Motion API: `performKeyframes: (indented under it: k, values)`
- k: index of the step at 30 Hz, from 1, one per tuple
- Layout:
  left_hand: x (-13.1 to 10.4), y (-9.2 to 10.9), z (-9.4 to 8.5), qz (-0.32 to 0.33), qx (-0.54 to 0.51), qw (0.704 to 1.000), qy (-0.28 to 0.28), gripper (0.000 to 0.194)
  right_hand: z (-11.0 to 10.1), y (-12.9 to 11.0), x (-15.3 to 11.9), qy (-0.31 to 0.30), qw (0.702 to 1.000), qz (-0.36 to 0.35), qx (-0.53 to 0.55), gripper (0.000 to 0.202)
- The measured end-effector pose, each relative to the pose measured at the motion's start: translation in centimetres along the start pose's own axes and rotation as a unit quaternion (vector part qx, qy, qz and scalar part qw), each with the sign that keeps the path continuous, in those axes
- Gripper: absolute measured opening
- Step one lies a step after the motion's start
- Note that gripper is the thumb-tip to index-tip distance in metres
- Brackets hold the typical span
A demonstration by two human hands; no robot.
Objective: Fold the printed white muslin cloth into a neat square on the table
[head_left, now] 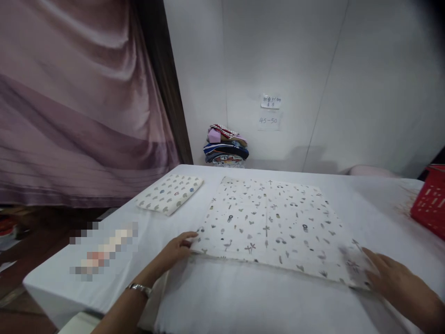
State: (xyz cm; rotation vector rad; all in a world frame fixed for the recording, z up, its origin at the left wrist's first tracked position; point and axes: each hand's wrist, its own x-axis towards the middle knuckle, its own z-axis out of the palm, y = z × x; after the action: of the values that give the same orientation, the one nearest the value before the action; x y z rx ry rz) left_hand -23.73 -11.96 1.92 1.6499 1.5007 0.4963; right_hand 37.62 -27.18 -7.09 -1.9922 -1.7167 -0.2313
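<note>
White wall panels backed the work area, with a mauve curtain (76,102) hanging at the left and two paper notes (270,111) stuck to the wall. Against that wall sat a stack of folded clothes (225,146) in mixed colours. A table (222,297) under a white cover filled the foreground.

On the table lay the cloth (274,227), spread flat near the front edge, roughly centred. It was white, printed all over with small grey and black motifs, and showed a faint vertical crease down its middle. Its outline was roughly rectangular, the near edge running from lower left to lower right; the right near corner appeared blurred.

The left hand (175,250) rested at the near left corner of the cloth, fingertips touching or lightly pinching its edge; a firm grasp could not be confirmed. A metal bracelet (139,289) sat on that wrist. The right hand (389,273) lay open and flat by the near right corner, fingers extended onto the fabric, not clenched.

A smaller folded cloth (170,194), white with coloured spots, lay well apart to the left rear. A red basket (431,204) stood at the right edge of the table.
</note>
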Motion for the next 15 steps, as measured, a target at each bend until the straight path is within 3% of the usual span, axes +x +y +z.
performKeyframes:
  k: [4, 8, 11, 15]
  values:
    - [2.3, 1.6, 0.7, -0.067, 0.021, 0.993, 0.091, 0.056, -0.7, -10.1, 4.6, -0.08, 0.994, -0.074, -0.008, 0.053]
    - [4.7, 1.8, 2.2, -0.083, 0.141, 0.979, 0.122, 0.052, 1.4, -19.0, 8.8, -0.121, 0.984, -0.131, 0.022, 0.056]
    - [5.3, 1.3, 2.6, -0.091, 0.199, 0.969, 0.119, 0.044, 4.1, -22.3, 10.8, -0.162, 0.977, -0.136, 0.022, 0.062]
    - [5.3, 0.4, 2.5, -0.084, 0.192, 0.97, 0.124, 0.039, 7.3, -22.7, 11.4, -0.261, 0.957, -0.124, -0.007, 0.071]
